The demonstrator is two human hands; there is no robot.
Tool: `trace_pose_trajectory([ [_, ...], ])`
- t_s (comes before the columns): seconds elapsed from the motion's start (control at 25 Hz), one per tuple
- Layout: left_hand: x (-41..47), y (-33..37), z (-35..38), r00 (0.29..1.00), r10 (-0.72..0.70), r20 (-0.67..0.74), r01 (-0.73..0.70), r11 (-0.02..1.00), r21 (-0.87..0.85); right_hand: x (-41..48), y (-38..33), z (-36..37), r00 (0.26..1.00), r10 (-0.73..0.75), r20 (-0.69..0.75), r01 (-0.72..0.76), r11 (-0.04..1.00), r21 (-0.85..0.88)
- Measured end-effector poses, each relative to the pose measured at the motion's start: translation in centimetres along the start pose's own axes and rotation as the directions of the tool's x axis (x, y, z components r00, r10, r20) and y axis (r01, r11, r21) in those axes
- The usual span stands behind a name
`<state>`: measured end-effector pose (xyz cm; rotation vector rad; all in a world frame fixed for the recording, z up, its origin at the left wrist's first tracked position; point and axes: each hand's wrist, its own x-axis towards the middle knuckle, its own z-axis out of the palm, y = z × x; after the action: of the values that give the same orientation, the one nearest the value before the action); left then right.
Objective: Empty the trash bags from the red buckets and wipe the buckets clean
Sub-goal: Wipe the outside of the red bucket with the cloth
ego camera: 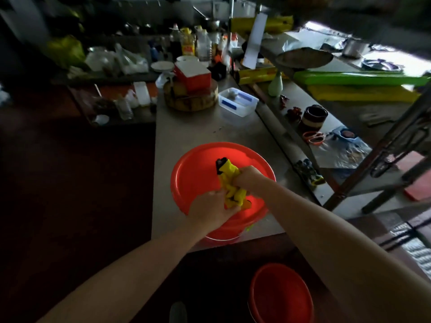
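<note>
My left hand (211,209) is curled tight round the lower end of a yellow cloth (231,183), the fingers closed and the knuckles up. The cloth is soft and crumpled, bunched into a thick twisted rope with black edging that shows at its top corner. My right hand (248,178) grips the upper part of the same cloth in a closed fist, so the cloth runs between both hands. Down by my right forearm, on the dark floor, stands a second red bucket (279,297), round, of smooth plastic, with its mouth upward.

Both hands and the cloth are over the open mouth of the red bucket (193,169), which sits at the near edge of the dull steel counter (186,131). It is round and wide, of glossy plastic, its inner wall smooth and bright. I cannot tell whether the cloth touches the bottom.

Farther back on the counter, a thick round wooden block (191,101) carries a red box (192,75) with a white top. Just to its right is a clear plastic tub (238,102), rectangular, with blue strips and something grey inside that I cannot make out. On the shelf to the right stands a dark brown banded cup (313,117).
</note>
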<state>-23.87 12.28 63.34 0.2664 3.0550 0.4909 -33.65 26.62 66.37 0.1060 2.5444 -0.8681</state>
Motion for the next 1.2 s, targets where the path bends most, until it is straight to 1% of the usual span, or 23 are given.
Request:
trace_pose_trajectory([
  [0.04,-0.6,1.0,-0.1,0.999,-0.041,0.002,0.042,0.998,-0.04,-0.9,0.0,-0.1,0.999,0.04,-0.006,-0.038,0.982,0.184],
  [0.12,-0.6,1.7,-0.1,0.995,-0.09,-0.037,0.084,0.986,-0.143,-2.1,0.0,-0.3,0.993,0.121,-0.004,-0.109,0.904,0.413],
  [0.2,-0.1,2.1,-0.9,0.991,-0.082,-0.108,0.052,0.967,-0.251,-3.1,0.1,-0.8,0.987,0.156,0.033,-0.141,0.762,0.632],
  [0.24,0.2,2.2,-1.7,0.987,-0.063,-0.146,0.016,0.953,-0.301,-3.8,0.2,-1.2,0.989,0.139,0.05,-0.132,0.677,0.724],
  [0.32,1.2,2.2,-3.8,0.976,-0.017,-0.219,-0.061,0.937,-0.345,-5.1,0.5,-2.5,0.994,0.096,0.042,-0.088,0.536,0.84],
  [0.36,1.8,2.3,-5.0,0.97,0.003,-0.241,-0.089,0.934,-0.346,-5.5,0.8,-3.3,0.995,0.103,0.004,-0.056,0.512,0.857],
  [0.4,2.4,2.4,-6.2,0.969,0.021,-0.246,-0.11,0.929,-0.354,-5.9,1.2,-3.9,0.991,0.122,-0.049,-0.023,0.529,0.849],
  [0.44,2.9,2.5,-7.3,0.969,0.04,-0.244,-0.132,0.917,-0.375,-6.2,1.6,-4.7,0.983,0.144,-0.113,0.007,0.586,0.811],
  [0.48,3.4,2.7,-8.3,0.97,0.061,-0.234,-0.152,0.906,-0.394,-6.7,1.9,-5.6,0.969,0.146,-0.198,0.051,0.67,0.74],
  [0.52,3.7,3.0,-9.2,0.972,0.089,-0.219,-0.174,0.896,-0.409,-7.2,2.3,-6.3,0.95,0.102,-0.295,0.108,0.779,0.618],
  [0.56,4.0,3.4,-10.0,0.973,0.116,-0.199,-0.192,0.888,-0.419,-7.9,2.5,-6.9,0.927,-0.001,-0.375,0.173,0.887,0.428],
  [0.6,4.3,3.8,-10.5,0.972,0.147,-0.181,-0.212,0.881,-0.423,-8.3,3.0,-7.2,0.907,-0.133,-0.4,0.229,0.952,0.204],
  [0.64,4.4,4.3,-11.0,0.969,0.18,-0.168,-0.236,0.874,-0.425,-9.1,3.2,-7.2,0.892,-0.257,-0.371,0.284,0.959,0.017],
  [0.68,4.5,4.7,-11.3,0.965,0.211,-0.158,-0.259,0.865,-0.429,-9.8,3.4,-7.1,0.885,-0.338,-0.319,0.323,0.941,-0.099],
  [0.72,4.4,5.1,-11.5,0.958,0.244,-0.152,-0.286,0.854,-0.434,-10.4,3.4,-7.1,0.877,-0.379,-0.296,0.353,0.925,-0.138],
  [0.8,4.1,5.6,-11.7,0.942,0.294,-0.162,-0.336,0.818,-0.468,-10.9,3.3,-6.8,0.855,-0.381,-0.353,0.375,0.923,-0.088],
  [0.88,3.4,5.7,-11.5,0.932,0.308,-0.188,-0.361,0.78,-0.511,-11.3,3.2,-6.7,0.836,-0.321,-0.445,0.345,0.938,-0.028],
  [0.92,3.1,5.5,-11.2,0.935,0.296,-0.197,-0.356,0.777,-0.519,-11.5,3.3,-6.8,0.825,-0.289,-0.485,0.316,0.948,-0.027],
  [1.0,2.3,4.7,-10.2,0.955,0.24,-0.175,-0.296,0.805,-0.515,-12.0,3.8,-7.0,0.813,-0.246,-0.528,0.29,0.957,0.001],
  [1.08,1.3,3.7,-7.9,0.963,0.225,-0.149,-0.268,0.86,-0.435,-12.5,4.6,-7.2,0.808,-0.212,-0.55,0.275,0.961,0.034],
  [1.16,0.1,2.7,-4.9,0.961,0.246,-0.128,-0.274,0.909,-0.313,-13.1,5.1,-7.5,0.799,-0.186,-0.572,0.266,0.962,0.059],
  [1.2,-0.6,2.4,-3.4,0.968,0.235,-0.093,-0.251,0.936,-0.248,-13.7,5.4,-7.8,0.794,-0.185,-0.579,0.267,0.962,0.059],
])
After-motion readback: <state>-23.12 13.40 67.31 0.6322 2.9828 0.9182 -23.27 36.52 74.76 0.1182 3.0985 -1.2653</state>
